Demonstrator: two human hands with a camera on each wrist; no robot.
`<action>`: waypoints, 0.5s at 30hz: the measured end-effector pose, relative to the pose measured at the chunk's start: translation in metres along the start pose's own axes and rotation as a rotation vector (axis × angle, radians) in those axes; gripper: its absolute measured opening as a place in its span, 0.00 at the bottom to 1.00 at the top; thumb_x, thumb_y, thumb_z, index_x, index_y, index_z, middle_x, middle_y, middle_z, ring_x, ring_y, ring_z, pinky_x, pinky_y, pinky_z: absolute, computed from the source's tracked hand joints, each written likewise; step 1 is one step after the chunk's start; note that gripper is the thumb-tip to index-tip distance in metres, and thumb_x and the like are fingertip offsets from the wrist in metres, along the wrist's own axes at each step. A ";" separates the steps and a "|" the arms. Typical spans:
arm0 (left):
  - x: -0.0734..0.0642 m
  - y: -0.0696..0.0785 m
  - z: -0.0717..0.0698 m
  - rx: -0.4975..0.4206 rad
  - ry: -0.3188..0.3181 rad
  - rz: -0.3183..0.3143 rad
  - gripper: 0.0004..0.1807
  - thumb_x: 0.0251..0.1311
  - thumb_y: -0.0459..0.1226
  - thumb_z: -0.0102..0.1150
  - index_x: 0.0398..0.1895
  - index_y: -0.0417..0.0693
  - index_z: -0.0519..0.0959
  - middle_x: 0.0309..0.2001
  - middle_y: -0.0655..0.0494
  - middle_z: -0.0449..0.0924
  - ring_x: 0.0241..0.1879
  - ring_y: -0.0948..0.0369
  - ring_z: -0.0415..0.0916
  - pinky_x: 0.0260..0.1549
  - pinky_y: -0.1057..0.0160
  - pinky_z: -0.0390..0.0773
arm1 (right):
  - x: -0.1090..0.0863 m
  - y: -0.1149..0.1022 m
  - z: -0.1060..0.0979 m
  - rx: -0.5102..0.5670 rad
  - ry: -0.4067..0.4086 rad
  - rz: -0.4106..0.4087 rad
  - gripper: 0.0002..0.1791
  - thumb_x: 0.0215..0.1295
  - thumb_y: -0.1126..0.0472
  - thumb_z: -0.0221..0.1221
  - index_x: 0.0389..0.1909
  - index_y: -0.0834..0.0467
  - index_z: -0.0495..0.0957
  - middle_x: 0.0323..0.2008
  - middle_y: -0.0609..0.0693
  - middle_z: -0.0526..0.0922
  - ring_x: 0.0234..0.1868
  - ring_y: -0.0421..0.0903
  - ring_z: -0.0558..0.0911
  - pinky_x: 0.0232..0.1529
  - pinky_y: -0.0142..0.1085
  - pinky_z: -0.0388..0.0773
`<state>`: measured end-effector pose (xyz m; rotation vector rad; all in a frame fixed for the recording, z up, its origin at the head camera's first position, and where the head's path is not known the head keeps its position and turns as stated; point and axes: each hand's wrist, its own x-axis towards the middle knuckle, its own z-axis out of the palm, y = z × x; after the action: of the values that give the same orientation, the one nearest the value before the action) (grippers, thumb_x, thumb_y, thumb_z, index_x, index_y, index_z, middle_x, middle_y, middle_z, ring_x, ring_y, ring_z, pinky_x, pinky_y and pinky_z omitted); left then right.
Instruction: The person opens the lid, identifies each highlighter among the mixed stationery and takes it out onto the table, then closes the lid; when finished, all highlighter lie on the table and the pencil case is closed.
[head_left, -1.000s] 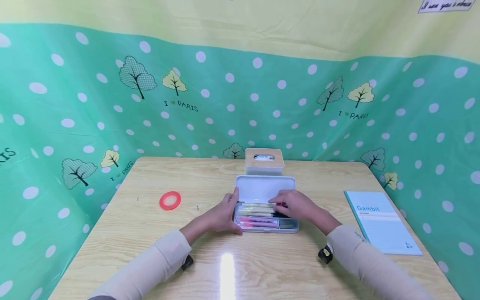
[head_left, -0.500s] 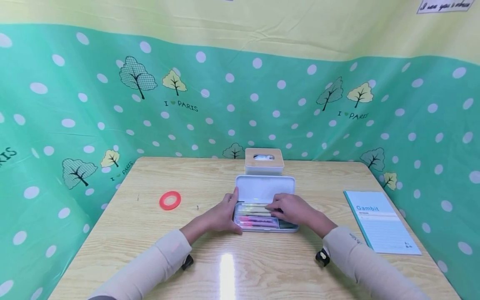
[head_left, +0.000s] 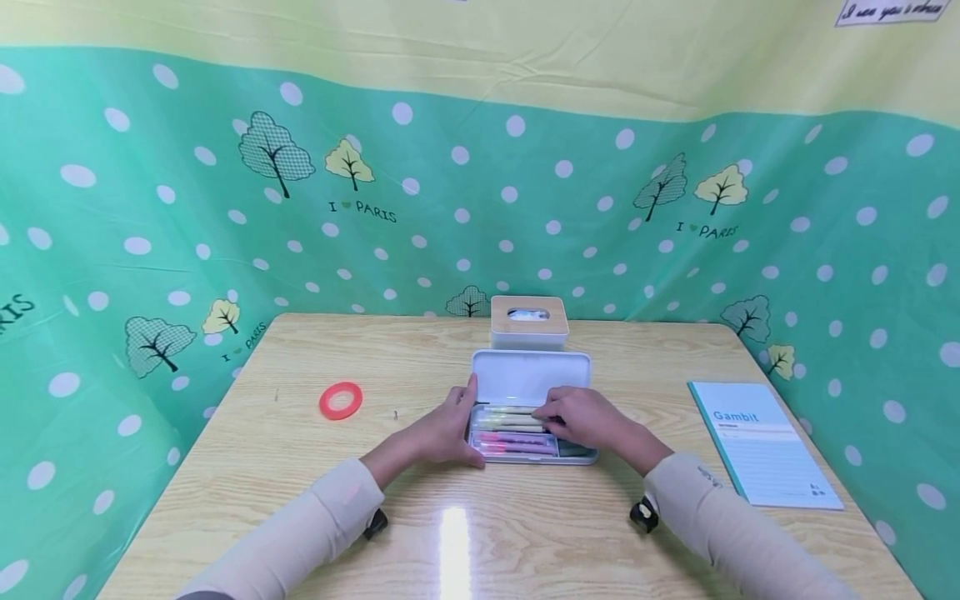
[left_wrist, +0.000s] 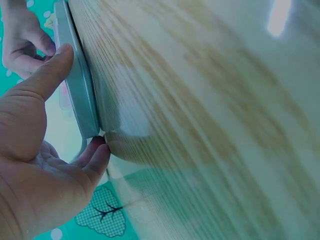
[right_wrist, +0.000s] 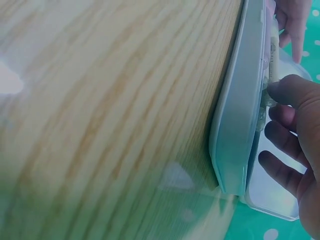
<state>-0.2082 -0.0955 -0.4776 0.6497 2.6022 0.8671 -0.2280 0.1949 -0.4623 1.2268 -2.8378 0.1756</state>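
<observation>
A white pencil case [head_left: 517, 379] lies on the table with its lid tipped back. My left hand [head_left: 448, 431] grips its left end; in the left wrist view the thumb is on the case's [left_wrist: 76, 82] near side, the other fingers at the far side. Inside, yellowish pens lie at the back and pink and purple pens [head_left: 517, 447] at the front. My right hand [head_left: 588, 417] reaches into the case's right part. Its thumb and forefinger pinch the end of a pale pen [right_wrist: 273, 55]; the other fingers are spread loosely over the lid side.
A tissue box [head_left: 529, 335] with a wooden top stands behind the case. To the left lies a red ring-shaped roll [head_left: 327, 402]. A Gambit notebook [head_left: 772, 462] is at the table's right side. A dotted curtain [head_left: 420, 200] hangs behind the table.
My right hand has moved slightly left and down, from the dark slot to the ends of the yellowish pens, and then stayed. The left hand has kept its grip on the case.
</observation>
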 end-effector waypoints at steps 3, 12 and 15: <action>0.000 0.000 0.000 0.000 0.000 0.002 0.81 0.42 0.53 0.82 0.82 0.49 0.24 0.78 0.34 0.49 0.71 0.42 0.65 0.74 0.50 0.66 | -0.001 0.002 0.000 0.016 0.027 0.014 0.11 0.65 0.56 0.67 0.47 0.48 0.90 0.31 0.38 0.81 0.29 0.31 0.72 0.32 0.25 0.76; 0.000 0.000 0.000 0.007 -0.004 0.007 0.81 0.42 0.54 0.82 0.82 0.48 0.24 0.78 0.33 0.49 0.71 0.42 0.65 0.73 0.49 0.66 | -0.010 0.009 -0.004 0.033 0.074 0.034 0.11 0.65 0.58 0.66 0.46 0.47 0.90 0.32 0.39 0.82 0.31 0.32 0.75 0.34 0.28 0.80; 0.001 0.000 0.000 0.011 -0.003 0.009 0.82 0.43 0.54 0.82 0.81 0.48 0.23 0.77 0.34 0.49 0.71 0.43 0.66 0.73 0.49 0.67 | -0.013 0.013 -0.007 0.026 0.086 0.041 0.11 0.65 0.58 0.66 0.47 0.48 0.90 0.34 0.40 0.83 0.33 0.33 0.77 0.36 0.30 0.81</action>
<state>-0.2087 -0.0954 -0.4779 0.6659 2.6053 0.8542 -0.2283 0.2136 -0.4575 1.1369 -2.7970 0.2611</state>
